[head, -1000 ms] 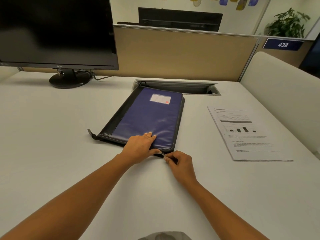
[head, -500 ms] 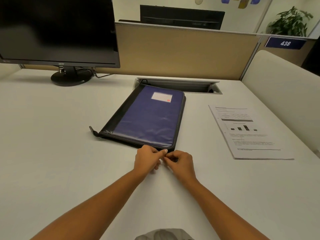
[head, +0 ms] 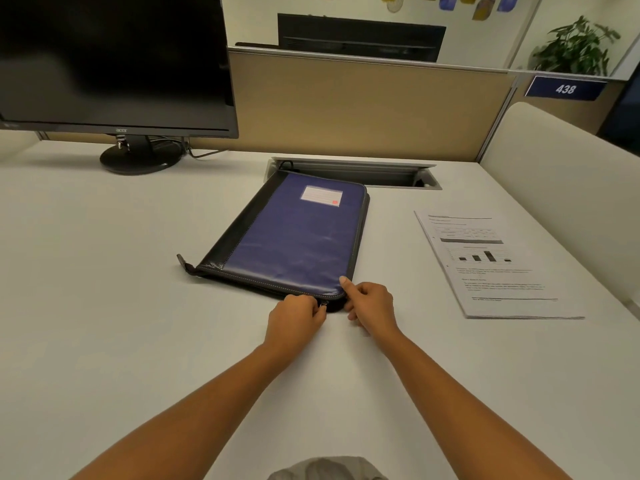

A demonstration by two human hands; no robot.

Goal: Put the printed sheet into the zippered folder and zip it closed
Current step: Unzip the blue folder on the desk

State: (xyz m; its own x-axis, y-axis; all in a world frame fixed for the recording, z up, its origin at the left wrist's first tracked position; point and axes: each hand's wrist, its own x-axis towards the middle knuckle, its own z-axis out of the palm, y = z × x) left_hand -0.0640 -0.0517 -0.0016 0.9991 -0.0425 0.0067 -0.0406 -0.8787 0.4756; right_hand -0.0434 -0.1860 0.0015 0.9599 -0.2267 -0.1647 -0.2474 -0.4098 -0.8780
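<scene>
At the near right corner of the folder: both hands meet, on a white desk [head: 104, 306].
Folder: blue and black leatherette zippered folder [head: 294, 237], lying flat and shut, directly ahead of both hands.
Zipper pull: small metal tab [head: 323, 304] at the folder's near edge, between the two hands.
Left hand: left hand [head: 294, 317] curled narrow, fingertips pinched at the zipper pull; whether the tab is truly gripped cannot be confirmed, as it is partly hidden.
Right hand: right hand [head: 372, 304] pinches the near right corner of the folder, thumb [head: 346, 284] on top of the cover and the other fingers curled at the edge below.
Sheet: white printed sheet with a bar chart [head: 491, 265], flat on the desk, well apart to the right of the right hand, touched by neither hand.
Strap: short black tab [head: 182, 263] projects from the folder's near left corner, well to the left of the left hand.
Done: nothing of the task's end result; the sheet is outside the folder.
In hand (judged): opening the zipper, one hand bracing the corner while the other works the pull.
Left: unzip around the edges, lift the cover, fetch and insert the sheet, close the cover, run the zipper shut.
Progress (judged): early stage.
</scene>
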